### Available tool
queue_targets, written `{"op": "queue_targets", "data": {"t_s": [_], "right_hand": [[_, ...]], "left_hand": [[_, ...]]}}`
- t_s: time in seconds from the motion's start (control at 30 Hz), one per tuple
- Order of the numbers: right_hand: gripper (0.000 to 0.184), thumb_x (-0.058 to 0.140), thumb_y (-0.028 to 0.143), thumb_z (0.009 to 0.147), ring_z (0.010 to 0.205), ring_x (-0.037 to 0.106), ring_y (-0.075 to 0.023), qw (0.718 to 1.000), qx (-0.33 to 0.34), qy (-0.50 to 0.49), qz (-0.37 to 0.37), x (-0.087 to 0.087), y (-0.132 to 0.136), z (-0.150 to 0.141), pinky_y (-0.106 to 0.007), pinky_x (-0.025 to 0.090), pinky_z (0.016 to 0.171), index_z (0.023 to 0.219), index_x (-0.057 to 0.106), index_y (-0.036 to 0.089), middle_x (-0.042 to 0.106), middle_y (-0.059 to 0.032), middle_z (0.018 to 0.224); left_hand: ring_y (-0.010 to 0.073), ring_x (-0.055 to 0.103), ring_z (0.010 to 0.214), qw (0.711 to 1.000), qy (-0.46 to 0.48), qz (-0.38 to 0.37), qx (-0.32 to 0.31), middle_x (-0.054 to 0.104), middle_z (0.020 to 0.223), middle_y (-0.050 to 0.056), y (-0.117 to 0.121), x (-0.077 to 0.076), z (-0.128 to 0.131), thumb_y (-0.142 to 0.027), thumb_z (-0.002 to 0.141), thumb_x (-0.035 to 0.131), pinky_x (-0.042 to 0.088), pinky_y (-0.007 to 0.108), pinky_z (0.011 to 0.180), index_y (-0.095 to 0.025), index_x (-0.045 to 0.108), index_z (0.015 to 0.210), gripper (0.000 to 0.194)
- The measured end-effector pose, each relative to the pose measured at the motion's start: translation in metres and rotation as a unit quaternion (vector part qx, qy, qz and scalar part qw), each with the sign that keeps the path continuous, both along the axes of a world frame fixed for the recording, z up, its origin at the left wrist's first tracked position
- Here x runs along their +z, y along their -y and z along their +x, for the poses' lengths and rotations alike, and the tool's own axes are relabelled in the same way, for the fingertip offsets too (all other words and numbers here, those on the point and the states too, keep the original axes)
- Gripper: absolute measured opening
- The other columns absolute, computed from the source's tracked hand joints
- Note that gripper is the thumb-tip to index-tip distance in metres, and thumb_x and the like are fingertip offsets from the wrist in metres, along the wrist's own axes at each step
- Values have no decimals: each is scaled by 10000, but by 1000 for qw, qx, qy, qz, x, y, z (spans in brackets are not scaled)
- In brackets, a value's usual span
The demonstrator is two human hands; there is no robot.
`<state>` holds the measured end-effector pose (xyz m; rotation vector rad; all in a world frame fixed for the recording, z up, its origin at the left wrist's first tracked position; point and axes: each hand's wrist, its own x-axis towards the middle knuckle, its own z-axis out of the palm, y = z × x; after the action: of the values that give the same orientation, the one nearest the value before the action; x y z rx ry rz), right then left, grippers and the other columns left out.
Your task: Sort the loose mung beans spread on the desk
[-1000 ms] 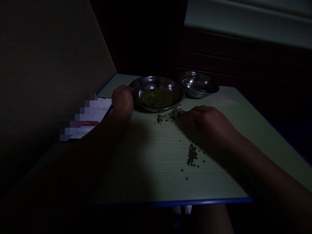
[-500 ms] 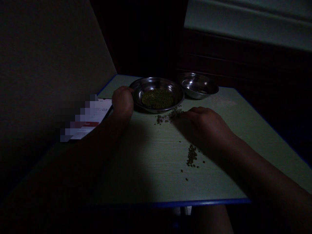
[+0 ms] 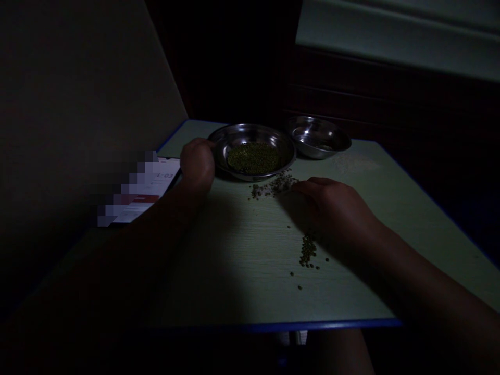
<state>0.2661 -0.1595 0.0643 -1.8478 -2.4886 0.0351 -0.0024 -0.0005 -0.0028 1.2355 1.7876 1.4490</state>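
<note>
My left hand (image 3: 198, 164) is closed at the left rim of a shiny metal bowl (image 3: 288, 161), seemingly gripping it; the fingertips are hard to see. Inside the bowl lies a heap of green mung beans (image 3: 253, 158). In front of it, a loose mix of dark beans and pale grains (image 3: 273, 186) is spread on the table. My right hand (image 3: 334, 203) is closed with its fingertips pressed together at the right side of this mix. Whatever the fingertips hold, if anything, is hidden. A small cluster of mung beans (image 3: 308, 250) lies nearer to me, with several strays around it.
Behind and to the right stands a second metal bowl (image 3: 318, 151) with a little something at its bottom. A phone (image 3: 144, 195) with a lit screen lies left of my left forearm. The pale green table (image 3: 219, 260) has a blue edge, and a wall rises along its left. The light is dim.
My right hand has shifted slightly down and to the right, showing a little more of the bean mix. My left hand and both bowls stay in place.
</note>
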Motion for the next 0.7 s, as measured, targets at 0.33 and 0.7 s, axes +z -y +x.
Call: {"op": "queue_targets", "data": {"t_s": [0.33, 0.7], "right_hand": [[515, 610, -12, 1142, 1230, 929, -356, 1000, 25, -6, 11, -7, -4, -2, -384, 614, 974, 1503, 932, 165, 966, -211, 1426], [517, 647, -16, 1098, 1205, 924, -341, 999, 34, -4, 7, -7, -6, -2, -386, 623, 976, 1473, 949, 173, 980, -188, 1369]], "left_hand": [[378, 820, 1360, 1000, 5, 6, 13, 880, 1136, 101, 10, 7, 9, -183, 866, 664, 626, 508, 1265, -276, 725, 835, 116], [377, 819, 1373, 1000, -10, -6, 10, 892, 1086, 75, 9, 9, 8, -217, 878, 699, 647, 509, 1245, -283, 743, 874, 80]]}}
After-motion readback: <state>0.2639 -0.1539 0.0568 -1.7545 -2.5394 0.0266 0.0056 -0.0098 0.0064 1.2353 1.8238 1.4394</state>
